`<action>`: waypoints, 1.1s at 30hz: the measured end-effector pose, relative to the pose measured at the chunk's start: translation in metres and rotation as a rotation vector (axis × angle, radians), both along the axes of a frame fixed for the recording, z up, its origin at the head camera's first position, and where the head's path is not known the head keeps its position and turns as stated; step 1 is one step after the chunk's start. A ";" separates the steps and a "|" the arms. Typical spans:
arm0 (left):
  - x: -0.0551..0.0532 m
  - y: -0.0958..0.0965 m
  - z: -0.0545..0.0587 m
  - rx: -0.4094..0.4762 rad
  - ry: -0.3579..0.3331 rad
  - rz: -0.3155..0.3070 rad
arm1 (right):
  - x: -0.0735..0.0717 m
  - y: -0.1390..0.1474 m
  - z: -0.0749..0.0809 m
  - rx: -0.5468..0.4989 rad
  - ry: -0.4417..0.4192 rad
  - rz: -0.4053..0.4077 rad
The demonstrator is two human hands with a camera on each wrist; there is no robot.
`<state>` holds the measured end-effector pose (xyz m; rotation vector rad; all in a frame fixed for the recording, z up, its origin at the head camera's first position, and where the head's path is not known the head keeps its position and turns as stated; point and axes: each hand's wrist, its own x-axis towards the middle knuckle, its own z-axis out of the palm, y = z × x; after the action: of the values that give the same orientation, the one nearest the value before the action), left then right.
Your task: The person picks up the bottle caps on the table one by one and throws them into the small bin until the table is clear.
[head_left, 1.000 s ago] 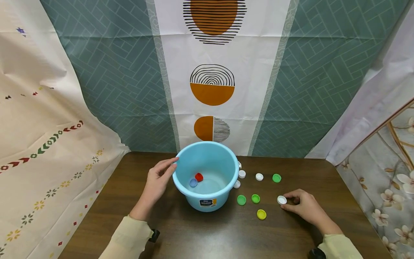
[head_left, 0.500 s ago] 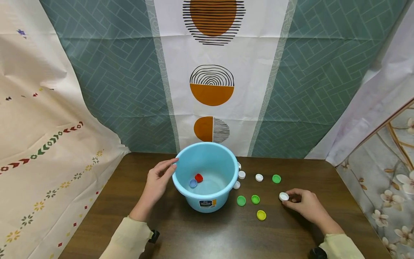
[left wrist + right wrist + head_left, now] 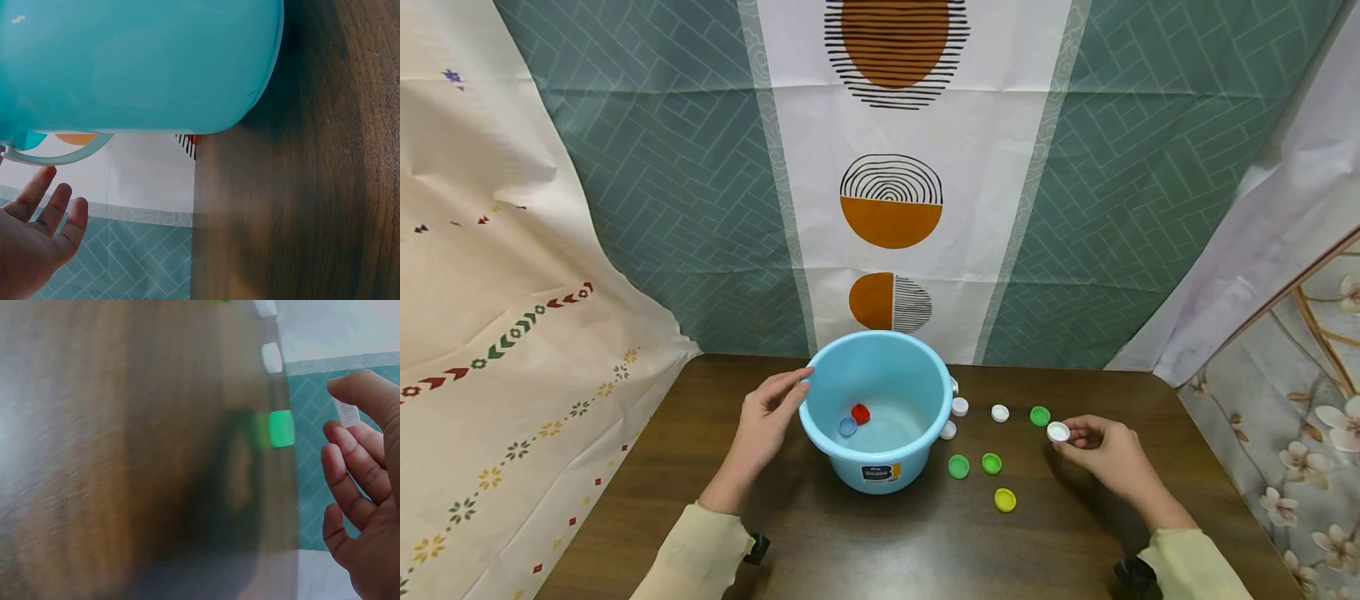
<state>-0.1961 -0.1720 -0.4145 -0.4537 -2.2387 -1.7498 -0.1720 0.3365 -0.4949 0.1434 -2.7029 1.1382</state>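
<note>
While the left hand [image 3: 766, 417] touches the rim of the blue tub [image 3: 919, 460] on its left side, the right hand [image 3: 1101, 454] is well to the tub's right, pinching a white cap [image 3: 1058, 432] between thumb and fingertips. Left thumb and index tips sit apart at the rim; cannot tell if they actually grip it. Other left fingers spread loosely, near the tub's pale handle [image 3: 78, 153] in the left wrist view. Held cap looks clear of the wooden table [image 3: 880, 558], its shadow below. Inside the tub, on the bottom: one red cap [image 3: 860, 413] and one blue cap [image 3: 847, 426], close together. Right of the tub along its far half: two white caps [image 3: 1000, 413], then a green cap [image 3: 1040, 416] farthest out. Another white cap [image 3: 948, 430] just beside the tub's right wall. Right of the tub's front: two green caps [image 3: 992, 463], with a yellow cap [image 3: 1004, 500] nearer the person. Label [image 3: 881, 472] on tub's front; patterned curtain [image 3: 715, 208] behind tub.
</note>
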 end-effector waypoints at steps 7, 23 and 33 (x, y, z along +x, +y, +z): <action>0.001 -0.001 -0.001 0.001 -0.006 0.000 | -0.011 -0.009 0.017 -0.053 0.046 -0.011; 0.001 0.002 0.004 0.007 -0.008 -0.001 | -0.032 -0.042 0.058 -0.113 0.073 0.032; 0.003 0.001 0.005 -0.002 -0.015 0.005 | -0.041 -0.066 0.079 -0.151 0.055 0.091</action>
<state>-0.1932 -0.1711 -0.4099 -0.4371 -2.2499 -1.7543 -0.2129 0.2702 -0.4155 0.2730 -2.5743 1.3390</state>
